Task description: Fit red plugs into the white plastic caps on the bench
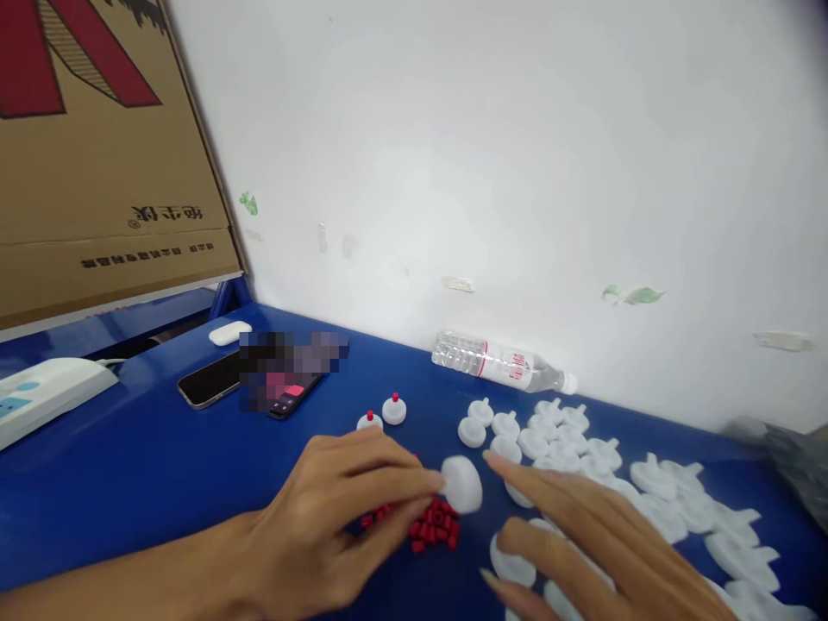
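Note:
In my left hand (362,492) a round white plastic cap (461,485) is pinched by its narrow end between thumb and fingertips, its wide side facing right. Under those fingers lies a pile of small red tips (435,524) on the blue table. My right hand (575,543) hovers over white caps, fingers apart, index fingertip close to the held cap; I see nothing in its grasp. A white cap (513,561) shows below its fingers. Beyond my left hand stand two white caps with red tips on top, one (394,410) fully visible and another (369,421) partly covered.
Many spouted white caps (569,444) spread over the right side of the blue table (213,466). A clear bottle (501,362) lies along the wall. Phones (216,379), a white case (230,333) and a white device (52,397) are at left, below a cardboard box (103,190).

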The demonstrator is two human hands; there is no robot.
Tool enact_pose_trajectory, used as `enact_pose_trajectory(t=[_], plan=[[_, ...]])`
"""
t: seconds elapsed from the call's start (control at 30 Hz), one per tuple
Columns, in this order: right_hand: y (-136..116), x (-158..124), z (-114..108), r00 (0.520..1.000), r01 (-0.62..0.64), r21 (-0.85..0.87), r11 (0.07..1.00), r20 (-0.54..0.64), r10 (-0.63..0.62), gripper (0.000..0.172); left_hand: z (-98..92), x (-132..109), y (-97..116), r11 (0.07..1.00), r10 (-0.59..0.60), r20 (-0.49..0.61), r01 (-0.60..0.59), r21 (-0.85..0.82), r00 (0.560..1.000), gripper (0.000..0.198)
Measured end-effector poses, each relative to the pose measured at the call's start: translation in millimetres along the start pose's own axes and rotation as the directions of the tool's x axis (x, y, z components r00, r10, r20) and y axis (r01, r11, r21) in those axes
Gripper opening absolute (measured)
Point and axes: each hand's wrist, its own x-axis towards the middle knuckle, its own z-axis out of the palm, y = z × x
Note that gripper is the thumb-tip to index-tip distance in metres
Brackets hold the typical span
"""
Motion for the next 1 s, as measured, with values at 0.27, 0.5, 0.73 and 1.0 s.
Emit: enact_pose_trajectory(t=[0.27,0.5,0.73,1.0], plan=[[21.7,-5.0,2.3,1.0,-0.007,-0.3,0.954,0.016,0.013,0.044,-4.5,-5.4,-42.9,0.958,-0.107,0.057,0.088,0.272,0.993,0.024],[18.6,-7.6,3.3,0.988,0.09,-0.271,0.958,0.143,-0.053,0.043,-5.8,-5.5,-48.6,0.943,-0.167,0.154,0.112,0.315,0.974,0.027],[19.0,-10.7,6.3,0.985,0.048,-0.24,0.97,0.171,-0.007,0.043,-5.8,-4.9,-49.3,0.937,-0.194,0.18,0.128,0.324,0.964,0.027],[23.4,-23.0,6.1,0.976,0.0,-0.202,0.979,0.212,0.044,0.034,-5.2,-4.1,-45.1,0.965,-0.185,0.238,0.131,0.228,0.953,0.026]])
